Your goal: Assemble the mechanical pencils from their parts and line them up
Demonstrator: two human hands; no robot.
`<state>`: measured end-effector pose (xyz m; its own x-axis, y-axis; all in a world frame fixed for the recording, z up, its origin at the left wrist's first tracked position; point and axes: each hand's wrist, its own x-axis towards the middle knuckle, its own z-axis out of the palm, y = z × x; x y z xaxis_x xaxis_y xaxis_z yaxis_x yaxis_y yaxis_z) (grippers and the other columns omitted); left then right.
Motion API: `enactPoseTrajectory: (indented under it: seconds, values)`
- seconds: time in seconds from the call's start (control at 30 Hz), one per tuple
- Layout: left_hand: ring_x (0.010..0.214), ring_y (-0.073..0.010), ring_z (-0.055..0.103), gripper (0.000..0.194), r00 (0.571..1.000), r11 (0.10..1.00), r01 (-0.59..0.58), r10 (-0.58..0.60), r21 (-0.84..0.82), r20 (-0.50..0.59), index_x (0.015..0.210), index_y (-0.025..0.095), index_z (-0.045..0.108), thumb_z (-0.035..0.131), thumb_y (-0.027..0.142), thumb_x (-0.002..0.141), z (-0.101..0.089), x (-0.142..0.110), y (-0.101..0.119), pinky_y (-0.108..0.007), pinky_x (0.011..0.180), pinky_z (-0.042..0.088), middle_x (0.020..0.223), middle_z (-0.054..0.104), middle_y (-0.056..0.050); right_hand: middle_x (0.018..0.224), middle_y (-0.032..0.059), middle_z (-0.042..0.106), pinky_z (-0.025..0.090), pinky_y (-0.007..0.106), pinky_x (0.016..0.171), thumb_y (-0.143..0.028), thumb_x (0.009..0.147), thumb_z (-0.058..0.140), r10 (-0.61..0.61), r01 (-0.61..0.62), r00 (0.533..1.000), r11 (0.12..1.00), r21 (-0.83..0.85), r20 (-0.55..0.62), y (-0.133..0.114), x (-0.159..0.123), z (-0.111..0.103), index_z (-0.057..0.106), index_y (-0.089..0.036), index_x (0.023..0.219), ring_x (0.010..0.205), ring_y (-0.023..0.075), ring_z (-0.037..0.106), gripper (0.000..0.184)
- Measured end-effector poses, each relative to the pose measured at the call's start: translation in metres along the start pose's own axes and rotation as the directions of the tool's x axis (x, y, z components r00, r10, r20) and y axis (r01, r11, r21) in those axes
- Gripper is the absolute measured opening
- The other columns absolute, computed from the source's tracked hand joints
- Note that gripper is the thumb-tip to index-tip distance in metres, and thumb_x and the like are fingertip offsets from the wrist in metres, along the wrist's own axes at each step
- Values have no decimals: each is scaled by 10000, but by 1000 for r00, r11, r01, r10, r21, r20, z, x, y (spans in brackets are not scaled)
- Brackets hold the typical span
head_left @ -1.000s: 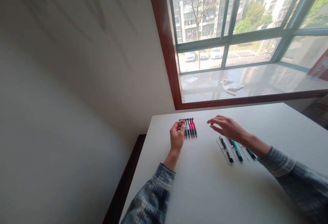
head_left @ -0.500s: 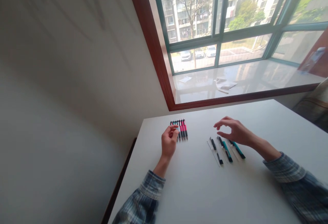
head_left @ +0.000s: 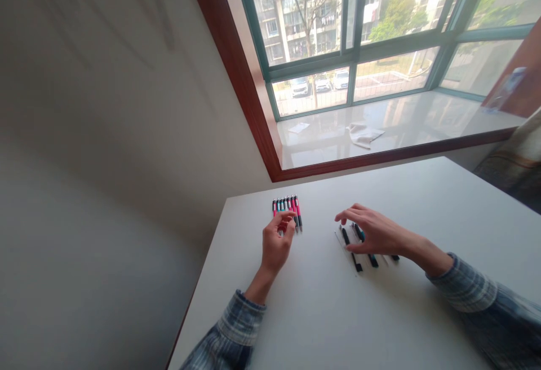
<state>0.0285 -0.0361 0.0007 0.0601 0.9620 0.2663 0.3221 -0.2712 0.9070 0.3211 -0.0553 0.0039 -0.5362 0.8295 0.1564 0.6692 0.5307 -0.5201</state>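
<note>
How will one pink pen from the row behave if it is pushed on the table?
The pink pen looks slim and round, so it probably rolls easily. It lies close to its neighbours, so a push may move them too.

Glossy plastic pens (head_left: 297, 207), matt white tabletop (head_left: 321, 313), varnished wood window frame (head_left: 228, 54), polished stone sill (head_left: 321, 147), woven checked cloth sleeve (head_left: 462, 288).
</note>
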Motion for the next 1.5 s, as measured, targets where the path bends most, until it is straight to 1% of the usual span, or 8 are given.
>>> enactPoseTrajectory:
  seconds: [0.2,0.33,0.5,0.7,0.87,1.0,1.23,1.5]
  values:
    - [773,-159,622,178,1000,999,-4,4,32,9,1027,204,739,614,261,913,1,-1,2,-261,729,489,864,689,-19,1079,84,732,550,424,879,-314,791,782,13,-13,1000,1000,-11,-6,2,0,3,614,-245,1286,1061,295,628,527]
    - [774,-160,637,183,999,999,-25,24,36,27,1030,213,743,613,273,917,2,-1,1,-262,730,501,866,700,-20,1062,80,736,566,439,846,-304,804,786,-33,27,992,998,-50,-123,3,0,0,624,-243,1255,1016,297,645,483]
    - [798,-172,662,210,990,1000,-12,13,-9,140,1071,205,725,660,340,924,14,-13,10,-293,792,535,888,718,-34,1130,108,727,574,458,872,-306,854,777,-211,188,901,977,-97,-380,-17,1,4,602,-224,1274,1030,293,647,463]
    - [786,-175,658,248,941,989,33,19,-145,339,1047,186,712,727,385,900,37,-33,21,-294,753,534,884,721,-46,1136,102,724,568,443,874,-271,908,722,-377,346,844,926,-148,-381,-42,7,25,593,-224,1287,990,263,650,403]
    - [827,-188,661,261,958,985,100,-56,-143,282,1038,193,725,737,404,886,38,-31,14,-298,755,519,909,730,-54,1246,130,702,570,475,932,-341,882,787,-273,253,893,962,-102,-359,-27,10,19,573,-208,1374,1117,300,628,553]
    - [780,-171,634,277,979,994,93,-80,-62,188,1074,216,706,738,405,874,33,-25,9,-286,726,494,877,718,-30,1027,81,760,573,449,872,-290,946,719,-154,124,930,986,-108,-335,3,9,10,733,-244,1092,999,278,652,153]
    - [763,-162,623,181,986,1000,1,-4,16,166,1002,229,680,711,367,888,37,-26,10,-284,723,476,842,706,-8,879,64,781,567,408,810,-324,936,734,-85,70,968,995,-71,-238,23,11,20,782,-252,953,896,262,665,88]
    - [783,-165,606,139,990,997,-54,47,52,132,1013,232,725,667,317,920,43,-24,9,-291,717,473,925,728,-25,927,47,797,595,364,787,-410,965,677,136,-8,888,959,283,-439,6,12,20,797,-261,998,824,217,722,194]
